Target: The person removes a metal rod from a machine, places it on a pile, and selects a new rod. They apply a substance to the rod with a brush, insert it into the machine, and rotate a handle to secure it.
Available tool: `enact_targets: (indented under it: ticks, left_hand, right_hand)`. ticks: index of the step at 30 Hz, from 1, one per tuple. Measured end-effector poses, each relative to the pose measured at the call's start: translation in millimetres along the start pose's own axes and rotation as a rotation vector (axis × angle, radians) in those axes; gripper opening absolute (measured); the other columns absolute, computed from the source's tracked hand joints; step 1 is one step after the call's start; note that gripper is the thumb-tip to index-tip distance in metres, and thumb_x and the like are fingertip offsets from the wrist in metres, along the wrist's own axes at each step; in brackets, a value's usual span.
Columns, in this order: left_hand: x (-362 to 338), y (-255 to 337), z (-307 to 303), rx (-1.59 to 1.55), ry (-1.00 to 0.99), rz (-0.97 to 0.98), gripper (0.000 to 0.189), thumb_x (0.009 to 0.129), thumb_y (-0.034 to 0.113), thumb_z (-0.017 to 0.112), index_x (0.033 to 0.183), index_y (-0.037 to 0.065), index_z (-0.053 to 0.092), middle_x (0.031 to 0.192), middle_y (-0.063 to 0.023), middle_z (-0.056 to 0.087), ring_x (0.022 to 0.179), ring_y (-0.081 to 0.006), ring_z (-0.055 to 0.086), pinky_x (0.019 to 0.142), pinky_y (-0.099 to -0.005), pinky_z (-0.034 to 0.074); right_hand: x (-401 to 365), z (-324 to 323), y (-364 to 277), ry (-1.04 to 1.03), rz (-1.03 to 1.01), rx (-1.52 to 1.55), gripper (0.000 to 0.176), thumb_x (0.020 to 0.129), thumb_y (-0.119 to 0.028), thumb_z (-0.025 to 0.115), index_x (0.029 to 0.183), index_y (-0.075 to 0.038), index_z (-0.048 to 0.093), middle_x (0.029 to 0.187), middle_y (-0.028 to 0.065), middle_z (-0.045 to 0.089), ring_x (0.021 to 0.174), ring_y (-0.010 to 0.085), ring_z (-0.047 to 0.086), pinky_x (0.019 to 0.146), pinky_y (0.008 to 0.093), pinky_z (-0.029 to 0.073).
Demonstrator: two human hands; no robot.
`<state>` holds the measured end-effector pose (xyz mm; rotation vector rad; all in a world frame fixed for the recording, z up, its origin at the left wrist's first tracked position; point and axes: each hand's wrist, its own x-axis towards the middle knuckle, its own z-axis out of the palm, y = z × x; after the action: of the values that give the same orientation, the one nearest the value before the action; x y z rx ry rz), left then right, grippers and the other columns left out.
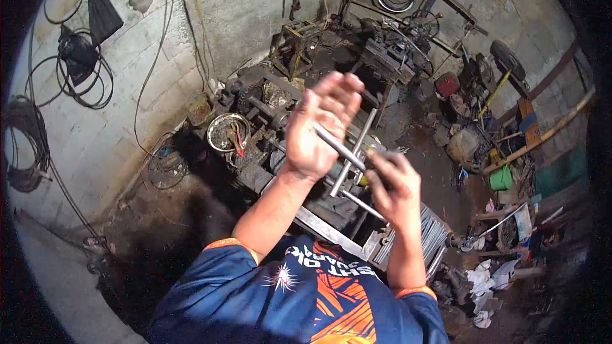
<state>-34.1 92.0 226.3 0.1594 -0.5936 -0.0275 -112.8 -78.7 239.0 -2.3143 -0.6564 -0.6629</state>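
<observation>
Though slender, smooth metal rod (336, 144).

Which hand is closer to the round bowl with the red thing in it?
Left. The left hand is open, to the right of the bowl in the picture; the right hand is farther right and lower down.

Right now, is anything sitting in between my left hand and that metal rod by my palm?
Nothing visible. The metal rod overlaps the open left hand at its upper end, though contact is unclear. A slanted bar crosses the rod in view, farther down toward the right hand, beyond the palm.
</observation>
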Motion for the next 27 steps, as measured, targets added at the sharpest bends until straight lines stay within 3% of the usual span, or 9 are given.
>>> enact_targets:
  ticks: [4,5,6,10,12,13,16,22,27]
  left_hand:
    - [10,58,-9,-0.119,0.135,0.184,0.047,0.1,0.033,0.035,0.127,-0.004,0.047,0.133,-0.0213,0.048,0.129,-0.0325,0.042,0.113,-0.0443,0.029]
    - [11,68,-15,-0.078,0.122,0.226,0.047,0.101,0.033,0.034,0.127,-0.004,0.047,0.133,-0.0215,0.049,0.129,-0.0329,0.042,0.113,-0.0452,0.028]
    - [13,76,-20,-0.037,0.107,0.265,0.048,0.101,0.033,0.033,0.126,-0.004,0.047,0.132,-0.0217,0.049,0.13,-0.0333,0.041,0.114,-0.0462,0.027]
    - [22,94,-36,-0.057,0.129,0.313,0.048,0.101,0.033,0.033,0.126,-0.006,0.046,0.131,-0.0216,0.05,0.129,-0.034,0.041,0.114,-0.0471,0.025]
    - [23,94,-42,-0.105,0.032,0.298,0.049,0.101,0.029,0.028,0.129,-0.01,0.039,0.135,-0.0236,0.045,0.133,-0.0376,0.033,0.116,-0.0505,0.02]
    - [28,85,-12,0.006,0.401,0.401,0.049,0.101,0.029,0.027,0.129,-0.01,0.038,0.136,-0.0238,0.043,0.135,-0.0382,0.03,0.116,-0.0511,0.019]
    - [26,88,-43,-0.12,0.024,0.271,0.052,0.102,0.032,0.023,0.131,-0.01,0.036,0.136,-0.0239,0.043,0.135,-0.0389,0.029,0.116,-0.0514,0.018]
    - [23,64,-39,-0.163,0.005,0.212,0.056,0.102,0.033,0.018,0.127,-0.012,0.039,0.131,-0.0255,0.048,0.134,-0.04,0.03,0.116,-0.0517,0.018]
    - [17,29,-34,-0.199,0.463,0.248,0.052,0.102,0.033,0.021,0.128,-0.009,0.036,0.125,-0.0245,0.05,0.132,-0.0408,0.034,0.114,-0.0534,0.021]
  right_hand:
    - [0,4,46,0.495,0.421,0.351,0.026,0.089,-0.022,0.059,0.102,-0.001,0.067,0.092,0.0103,0.067,0.076,0.0234,0.062,0.074,0.0323,0.048]
    - [-1,18,63,0.686,0.443,0.84,0.047,0.095,-0.04,0.045,0.103,0.001,0.066,0.098,0.0093,0.066,0.086,0.0237,0.06,0.081,0.0342,0.045]
    - [2,22,57,0.69,0.49,1.467,0.06,0.093,-0.052,0.039,0.111,0.001,0.062,0.106,0.0104,0.064,0.097,0.0252,0.058,0.09,0.038,0.042]
    - [43,45,20,0.605,0.452,2.291,0.072,0.084,-0.063,0.048,0.118,0.001,0.057,0.111,0.0105,0.062,0.105,0.0261,0.056,0.099,0.045,0.039]
    - [50,47,18,0.655,0.354,2.362,0.078,0.081,-0.066,0.05,0.119,0.001,0.057,0.114,0.0107,0.062,0.108,0.0261,0.055,0.102,0.047,0.037]
    - [54,42,13,0.65,0.315,2.316,0.079,0.08,-0.068,0.051,0.119,0.001,0.057,0.116,0.0112,0.061,0.109,0.0266,0.055,0.103,0.0473,0.036]
    - [60,27,2,0.65,0.254,2.28,0.09,0.076,-0.074,0.049,0.127,0.001,0.051,0.129,0.0148,0.053,0.12,0.0309,0.048,0.108,0.0497,0.031]
    - [56,5,3,0.69,0.194,2.143,0.096,0.076,-0.076,0.047,0.134,0.001,0.042,0.138,0.0165,0.043,0.128,0.0319,0.04,0.11,0.0486,0.027]
    - [44,-21,7,0.658,0.08,2.052,0.098,0.078,-0.077,0.042,0.138,0.001,0.036,0.141,0.0163,0.038,0.131,0.0304,0.034,0.111,0.0451,0.025]
